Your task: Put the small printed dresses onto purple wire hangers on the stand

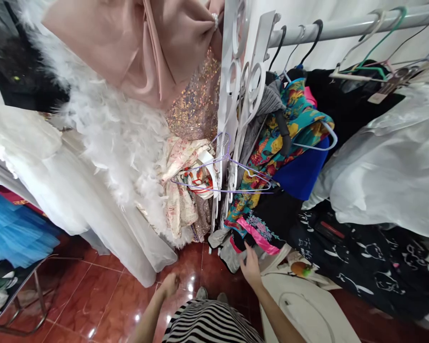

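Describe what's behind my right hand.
Past your right hand you can see black cloth with a bright pink band, and grey cloth beside it. Your hand covers whatever is directly behind it, so I can't tell where the cloth ends there.

And there, between four and five o'clock of the view's centre, a black garment is seen hanging in soft folds, edged by a bright pink band slanted from ten to four, with pale floral embroidery set alongside.
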A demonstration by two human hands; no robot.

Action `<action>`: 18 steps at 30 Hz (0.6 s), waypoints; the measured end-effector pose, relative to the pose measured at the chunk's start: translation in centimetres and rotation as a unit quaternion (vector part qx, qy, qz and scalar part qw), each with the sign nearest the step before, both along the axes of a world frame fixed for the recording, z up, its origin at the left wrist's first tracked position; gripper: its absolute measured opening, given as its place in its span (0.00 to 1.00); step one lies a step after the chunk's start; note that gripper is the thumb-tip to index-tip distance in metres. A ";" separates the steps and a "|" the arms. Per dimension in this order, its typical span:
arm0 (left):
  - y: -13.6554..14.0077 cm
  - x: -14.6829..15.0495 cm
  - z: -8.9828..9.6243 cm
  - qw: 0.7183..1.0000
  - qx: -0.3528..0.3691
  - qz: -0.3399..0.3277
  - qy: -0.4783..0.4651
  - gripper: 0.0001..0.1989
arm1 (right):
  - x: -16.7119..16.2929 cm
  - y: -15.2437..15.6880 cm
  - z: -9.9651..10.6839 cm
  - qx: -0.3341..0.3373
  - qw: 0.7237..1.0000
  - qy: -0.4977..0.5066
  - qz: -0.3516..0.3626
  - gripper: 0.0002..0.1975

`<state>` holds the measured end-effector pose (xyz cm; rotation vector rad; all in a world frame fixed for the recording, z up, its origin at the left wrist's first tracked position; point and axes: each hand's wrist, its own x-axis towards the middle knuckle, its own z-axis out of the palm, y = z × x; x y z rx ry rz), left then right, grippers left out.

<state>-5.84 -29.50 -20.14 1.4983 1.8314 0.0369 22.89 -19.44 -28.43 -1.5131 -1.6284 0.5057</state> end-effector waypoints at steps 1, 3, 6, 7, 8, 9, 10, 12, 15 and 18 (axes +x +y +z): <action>1.8 -0.2 0.9 0.999 0.038 0.004 -0.001 0.07 | -1.3 2.2 2.6 0.048 0.999 -0.001 0.014 0.20; 5.9 -0.6 3.6 0.989 0.149 0.000 -0.018 0.10 | -3.5 6.4 8.1 0.157 0.987 -0.017 0.029 0.20; 12.0 -1.0 9.4 0.954 0.296 -0.031 -0.046 0.17 | -5.8 11.8 15.9 0.295 0.952 -0.059 0.061 0.21; 13.8 -0.9 11.6 0.941 0.333 -0.042 -0.052 0.18 | -6.3 13.2 18.2 0.323 0.940 -0.077 0.074 0.21; 15.4 -0.8 13.9 0.928 0.364 -0.053 -0.058 0.18 | -6.8 14.5 20.2 0.340 0.931 -0.097 0.088 0.22; 16.8 -0.6 16.2 0.910 0.404 -0.068 -0.062 0.17 | -7.1 15.5 22.0 0.348 0.924 -0.118 0.101 0.22; 18.1 -0.3 18.4 0.876 0.471 -0.092 -0.050 0.17 | -7.4 16.3 23.6 0.348 0.920 -0.142 0.112 0.23; 20.3 0.6 22.5 0.831 0.541 -0.126 0.007 0.17 | -8.0 17.6 26.1 0.322 0.917 -0.198 0.126 0.26; 22.6 1.8 27.1 0.813 0.558 -0.116 0.118 0.20 | -8.6 18.8 28.6 0.265 0.913 -0.281 0.134 0.30; 23.9 2.6 29.4 0.826 0.513 -0.106 0.210 0.26 | -8.9 19.7 29.9 0.221 0.908 -0.333 0.122 0.33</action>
